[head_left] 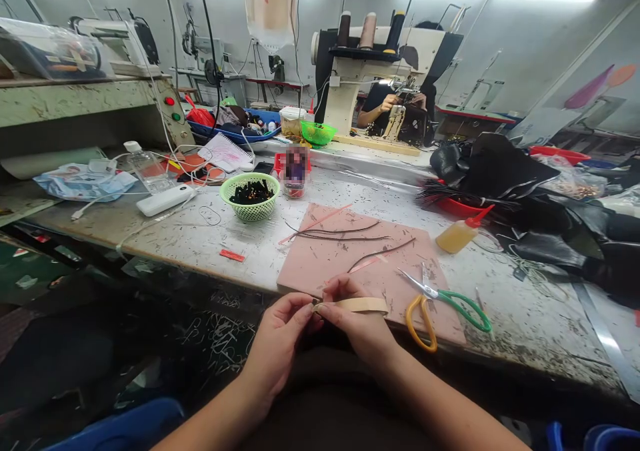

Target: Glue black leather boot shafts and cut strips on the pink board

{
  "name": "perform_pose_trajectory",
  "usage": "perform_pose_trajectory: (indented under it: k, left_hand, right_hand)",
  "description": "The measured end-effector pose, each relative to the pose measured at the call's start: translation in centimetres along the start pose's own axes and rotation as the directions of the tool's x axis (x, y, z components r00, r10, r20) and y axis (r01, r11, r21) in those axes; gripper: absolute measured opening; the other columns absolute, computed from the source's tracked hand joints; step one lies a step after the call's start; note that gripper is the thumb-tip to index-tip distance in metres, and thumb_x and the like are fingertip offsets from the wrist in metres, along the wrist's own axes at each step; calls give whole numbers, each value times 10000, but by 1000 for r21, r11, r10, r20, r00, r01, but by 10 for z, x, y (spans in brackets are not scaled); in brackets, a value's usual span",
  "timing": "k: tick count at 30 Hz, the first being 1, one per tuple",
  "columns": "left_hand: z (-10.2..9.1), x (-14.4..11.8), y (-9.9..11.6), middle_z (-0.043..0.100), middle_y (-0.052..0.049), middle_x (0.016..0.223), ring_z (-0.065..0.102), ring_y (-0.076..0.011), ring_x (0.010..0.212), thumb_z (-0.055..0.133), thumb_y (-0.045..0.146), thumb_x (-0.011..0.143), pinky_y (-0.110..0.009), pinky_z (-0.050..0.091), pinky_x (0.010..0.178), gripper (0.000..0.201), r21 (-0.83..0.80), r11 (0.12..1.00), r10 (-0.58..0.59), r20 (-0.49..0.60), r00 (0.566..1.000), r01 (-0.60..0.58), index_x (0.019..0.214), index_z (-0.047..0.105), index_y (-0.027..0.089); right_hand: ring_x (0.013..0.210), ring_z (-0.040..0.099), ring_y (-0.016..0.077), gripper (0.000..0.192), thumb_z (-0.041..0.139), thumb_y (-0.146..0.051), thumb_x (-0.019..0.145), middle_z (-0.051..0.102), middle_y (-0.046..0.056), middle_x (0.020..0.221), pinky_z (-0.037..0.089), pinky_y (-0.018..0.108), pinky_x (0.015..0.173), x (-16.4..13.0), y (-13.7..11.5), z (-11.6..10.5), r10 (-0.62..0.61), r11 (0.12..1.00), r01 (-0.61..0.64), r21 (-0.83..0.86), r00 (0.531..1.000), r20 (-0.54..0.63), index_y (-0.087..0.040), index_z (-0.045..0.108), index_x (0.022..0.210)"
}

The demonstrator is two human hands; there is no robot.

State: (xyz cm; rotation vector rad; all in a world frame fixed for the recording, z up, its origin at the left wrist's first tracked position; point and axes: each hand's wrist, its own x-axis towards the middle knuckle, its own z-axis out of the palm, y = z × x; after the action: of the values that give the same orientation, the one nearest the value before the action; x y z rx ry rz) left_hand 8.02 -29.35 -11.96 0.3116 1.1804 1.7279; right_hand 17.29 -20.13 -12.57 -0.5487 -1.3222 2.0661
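Observation:
My left hand (280, 337) and my right hand (357, 324) meet at the near edge of the worktable, both pinching a narrow tan strip (365, 304) that runs off to the right over the pink cutting mat (350, 257). The left fingertips grip the strip's left end. On the mat lie thin dark strips (340, 234) and a pink strip (315, 224). Scissors (440, 304) with one orange and one green handle rest on the mat's right edge, close to my right hand.
A green basket (250, 197) of dark pieces, a yellow glue bottle (460, 234) with a red tip, a white power bank (165, 199) with cables and black leather pieces (500, 171) crowd the table. Another person sits behind a sewing machine (370, 64) at the back.

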Motion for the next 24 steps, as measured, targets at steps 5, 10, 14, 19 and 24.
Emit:
perform_pose_trajectory:
  k: [5, 10, 14, 19, 24]
  left_hand:
    - [-6, 0, -3, 656, -4, 713, 559, -106, 672, 728, 274, 684, -185, 479, 665, 143, 110, 993, 44, 44, 998, -49, 759, 677, 164]
    - [-9, -1, -1, 632, 0, 747, 557, -127, 691, 648, 261, 754, -216, 464, 679, 75, 255, 939, 205, 120, 971, -230, 762, 673, 190]
    - [-11, -1, 1, 610, -1, 729, 546, -141, 716, 645, 251, 756, -221, 438, 687, 76, 391, 846, 324, 162, 932, -362, 719, 664, 187]
    - [-10, -1, 3, 595, 15, 646, 530, -110, 633, 706, 278, 704, -204, 435, 643, 131, 179, 972, 137, 109, 985, -155, 693, 634, 169]
    - [-4, -2, 7, 567, 57, 589, 539, -88, 521, 820, 238, 563, -186, 435, 529, 331, -105, 994, -25, 136, 990, 39, 660, 507, 188]
  right_hand:
    - [549, 463, 58, 256, 759, -195, 573, 523, -62, 626, 398, 172, 511, 0, -1, 2, -5, 1000, 5, -11, 1000, -31, -191, 545, 715]
    - [523, 477, 56, 215, 737, -222, 606, 515, -68, 610, 406, 172, 497, -1, -2, 4, -21, 997, 19, -71, 999, -27, -198, 556, 719]
    - [558, 543, 88, 129, 694, -232, 655, 569, -41, 635, 454, 203, 522, -3, -5, 4, -90, 968, 92, -234, 996, 17, -206, 612, 752]
    - [666, 597, 137, 56, 658, -238, 703, 626, 10, 721, 488, 261, 611, -2, -12, 0, -186, 881, 222, -418, 974, 127, -208, 677, 745]
    - [708, 588, 151, 107, 638, -281, 739, 625, 27, 750, 475, 289, 659, -2, -14, -4, -85, 913, 172, -371, 967, 240, -203, 684, 795]
